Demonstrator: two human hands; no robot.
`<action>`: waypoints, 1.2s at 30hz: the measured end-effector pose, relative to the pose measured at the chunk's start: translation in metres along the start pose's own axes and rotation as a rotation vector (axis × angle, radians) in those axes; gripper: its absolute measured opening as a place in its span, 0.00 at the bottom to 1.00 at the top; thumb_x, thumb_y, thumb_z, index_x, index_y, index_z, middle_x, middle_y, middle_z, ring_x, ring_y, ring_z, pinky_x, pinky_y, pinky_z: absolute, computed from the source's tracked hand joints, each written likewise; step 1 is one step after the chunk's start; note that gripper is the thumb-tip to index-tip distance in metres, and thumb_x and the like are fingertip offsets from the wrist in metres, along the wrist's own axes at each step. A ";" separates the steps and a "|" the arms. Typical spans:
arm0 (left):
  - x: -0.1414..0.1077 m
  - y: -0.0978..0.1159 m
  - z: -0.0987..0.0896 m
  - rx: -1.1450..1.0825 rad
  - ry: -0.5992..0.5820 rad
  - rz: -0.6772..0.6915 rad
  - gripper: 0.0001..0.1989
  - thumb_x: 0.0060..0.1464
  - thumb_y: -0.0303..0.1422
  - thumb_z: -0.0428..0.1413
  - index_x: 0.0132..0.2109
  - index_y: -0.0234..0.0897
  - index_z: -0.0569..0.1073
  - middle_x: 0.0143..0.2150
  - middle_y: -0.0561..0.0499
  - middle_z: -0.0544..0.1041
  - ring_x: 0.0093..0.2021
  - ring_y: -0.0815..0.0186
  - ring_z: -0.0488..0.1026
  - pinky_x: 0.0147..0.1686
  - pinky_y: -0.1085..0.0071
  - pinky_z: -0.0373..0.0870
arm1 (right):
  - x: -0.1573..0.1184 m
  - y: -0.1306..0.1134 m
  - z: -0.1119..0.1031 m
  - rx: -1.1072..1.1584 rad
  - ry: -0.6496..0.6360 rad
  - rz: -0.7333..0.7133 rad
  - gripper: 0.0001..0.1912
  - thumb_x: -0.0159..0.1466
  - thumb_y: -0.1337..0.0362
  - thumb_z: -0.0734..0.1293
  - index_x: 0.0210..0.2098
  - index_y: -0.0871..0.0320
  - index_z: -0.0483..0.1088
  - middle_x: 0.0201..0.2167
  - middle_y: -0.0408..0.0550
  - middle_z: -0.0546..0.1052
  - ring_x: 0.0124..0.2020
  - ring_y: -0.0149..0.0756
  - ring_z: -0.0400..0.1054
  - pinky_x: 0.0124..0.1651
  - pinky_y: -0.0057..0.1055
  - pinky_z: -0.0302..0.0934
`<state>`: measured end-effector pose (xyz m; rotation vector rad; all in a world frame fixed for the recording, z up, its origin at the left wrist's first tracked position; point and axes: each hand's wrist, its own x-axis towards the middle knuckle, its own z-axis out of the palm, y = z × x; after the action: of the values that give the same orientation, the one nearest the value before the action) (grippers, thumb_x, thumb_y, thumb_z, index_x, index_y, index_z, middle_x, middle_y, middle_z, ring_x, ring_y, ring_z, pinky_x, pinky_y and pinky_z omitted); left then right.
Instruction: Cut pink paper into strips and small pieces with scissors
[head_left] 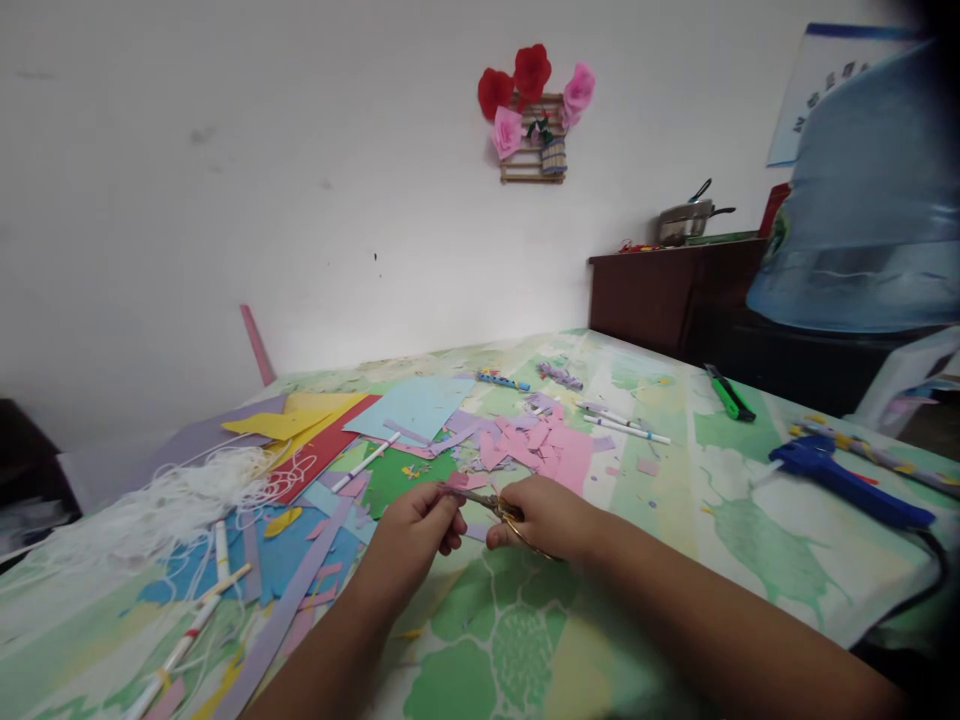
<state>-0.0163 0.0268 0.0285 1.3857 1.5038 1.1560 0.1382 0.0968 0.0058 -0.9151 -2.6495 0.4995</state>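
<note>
My right hand [553, 515] is closed around the gold-coloured handles of a small pair of scissors [489, 500], whose blades point left toward my other hand. My left hand [417, 522] pinches a small piece of pink paper [457, 481] at the blade tips. How far the blades are apart is too small to tell. Just beyond both hands lie a green paper sheet [397, 484] and a heap of cut pink paper pieces [525, 440].
Tangled white string [172, 500], a light blue sheet [411, 408] and blue paper [281, 560] spread leftward. White pens [626, 430] lie past my right hand. Further right are a green utility knife [727, 392], a blue glue gun [847, 482] and a large water bottle [862, 210].
</note>
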 end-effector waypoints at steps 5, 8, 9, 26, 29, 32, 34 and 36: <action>-0.001 0.003 0.001 -0.035 0.012 -0.043 0.09 0.43 0.34 0.47 0.20 0.35 0.64 0.16 0.57 0.66 0.16 0.75 0.61 0.16 0.77 0.55 | 0.001 0.002 -0.002 -0.035 0.000 0.017 0.26 0.45 0.42 0.57 0.21 0.60 0.64 0.16 0.40 0.62 0.18 0.24 0.51 0.19 0.21 0.41; 0.000 0.002 0.002 -0.064 0.016 -0.077 0.07 0.42 0.33 0.48 0.21 0.35 0.64 0.17 0.56 0.67 0.16 0.74 0.62 0.16 0.77 0.56 | 0.002 0.004 -0.002 -0.048 -0.002 0.035 0.26 0.44 0.41 0.58 0.21 0.60 0.64 0.16 0.40 0.62 0.18 0.24 0.52 0.19 0.22 0.41; 0.001 0.000 0.002 -0.079 0.009 -0.083 0.07 0.41 0.33 0.48 0.22 0.35 0.65 0.17 0.56 0.67 0.16 0.74 0.62 0.17 0.76 0.57 | 0.003 0.005 -0.002 -0.049 -0.004 0.040 0.26 0.44 0.41 0.58 0.22 0.60 0.65 0.16 0.40 0.63 0.18 0.24 0.52 0.19 0.22 0.41; 0.005 -0.009 0.004 -0.083 -0.011 -0.018 0.08 0.42 0.34 0.48 0.22 0.33 0.65 0.17 0.55 0.66 0.17 0.74 0.61 0.17 0.77 0.57 | 0.004 0.010 0.003 -0.182 -0.026 0.057 0.30 0.47 0.40 0.53 0.26 0.61 0.67 0.19 0.43 0.66 0.20 0.25 0.54 0.20 0.21 0.43; 0.004 -0.010 0.004 -0.100 0.027 -0.012 0.07 0.40 0.33 0.49 0.24 0.33 0.66 0.17 0.56 0.66 0.17 0.74 0.62 0.17 0.77 0.57 | 0.002 0.007 0.002 -0.206 -0.021 0.016 0.29 0.49 0.41 0.52 0.27 0.61 0.67 0.21 0.43 0.66 0.21 0.25 0.54 0.20 0.21 0.44; 0.003 -0.009 0.004 -0.112 0.045 0.002 0.07 0.40 0.34 0.49 0.24 0.33 0.66 0.17 0.55 0.66 0.17 0.74 0.62 0.17 0.76 0.57 | 0.001 0.004 0.002 -0.204 -0.032 0.001 0.29 0.50 0.41 0.51 0.27 0.61 0.67 0.21 0.43 0.66 0.20 0.25 0.54 0.20 0.21 0.44; 0.003 -0.009 0.004 -0.104 0.041 0.022 0.08 0.39 0.35 0.50 0.23 0.33 0.66 0.18 0.55 0.66 0.17 0.74 0.62 0.17 0.76 0.57 | 0.000 0.002 0.001 -0.204 -0.041 0.008 0.29 0.50 0.42 0.52 0.27 0.61 0.67 0.20 0.43 0.66 0.21 0.25 0.54 0.20 0.21 0.45; 0.003 -0.009 0.004 -0.083 0.024 0.040 0.09 0.40 0.36 0.50 0.23 0.33 0.66 0.18 0.54 0.67 0.17 0.74 0.62 0.18 0.76 0.58 | 0.000 0.002 0.001 -0.204 -0.036 0.013 0.29 0.50 0.42 0.52 0.27 0.62 0.67 0.20 0.43 0.66 0.21 0.25 0.54 0.21 0.21 0.44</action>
<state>-0.0156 0.0306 0.0188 1.3559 1.4345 1.2495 0.1384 0.0981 0.0041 -0.9895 -2.7676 0.2535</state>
